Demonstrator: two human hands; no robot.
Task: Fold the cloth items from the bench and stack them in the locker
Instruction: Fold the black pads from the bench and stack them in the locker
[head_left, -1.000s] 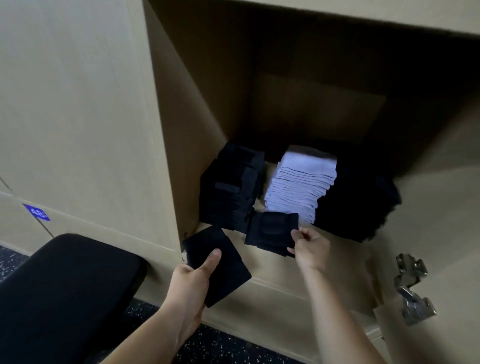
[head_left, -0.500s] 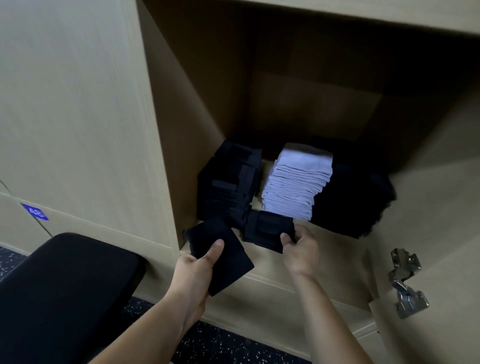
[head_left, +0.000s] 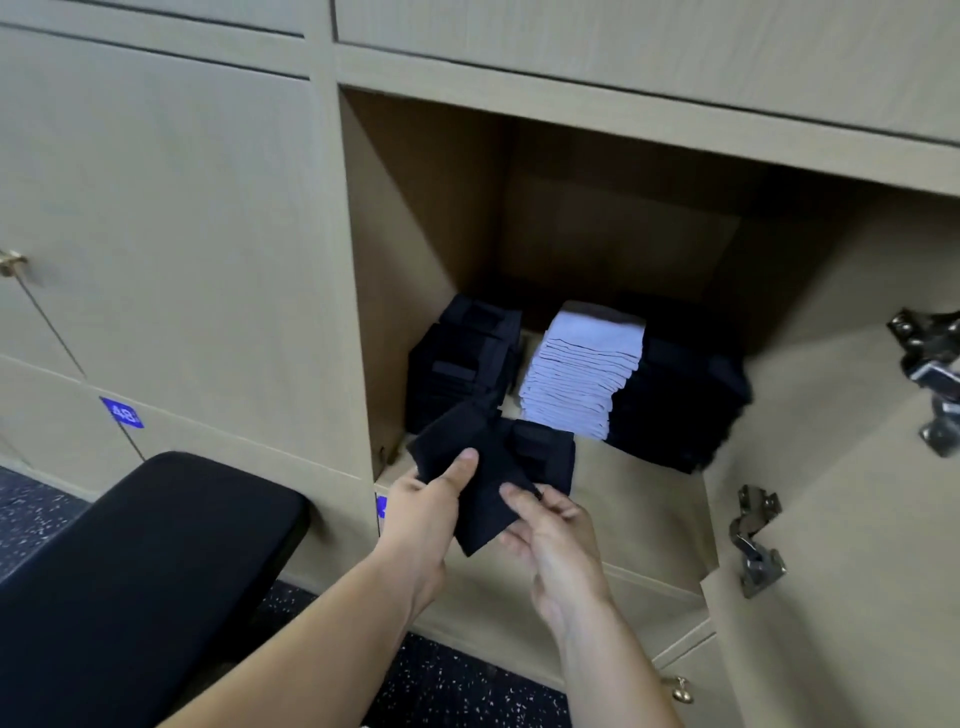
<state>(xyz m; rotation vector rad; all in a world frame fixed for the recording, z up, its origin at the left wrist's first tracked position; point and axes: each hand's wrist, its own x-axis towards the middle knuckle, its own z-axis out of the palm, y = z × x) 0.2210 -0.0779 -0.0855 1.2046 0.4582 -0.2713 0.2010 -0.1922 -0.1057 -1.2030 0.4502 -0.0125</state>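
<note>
Stacking: left hand (head_left: 426, 512) and right hand (head_left: 558, 540) grip a black cloth (head_left: 483, 514) at the locker (head_left: 639, 499) front edge; next, onto the black pile (head_left: 462, 364).

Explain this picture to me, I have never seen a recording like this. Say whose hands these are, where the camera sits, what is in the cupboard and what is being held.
There is no machine here. A person works with bare hands, and a single camera worn on their head looks forward and down, so you see their own arms from above. The left hand and the right hand both grip one small black cloth in front of the open locker. On the locker floor stand three piles of folded cloths: a black stack on the left, a white stack in the middle and a dark stack on the right. One more folded black piece lies in front of them, just behind the held cloth. The black padded bench is at the lower left.
</note>
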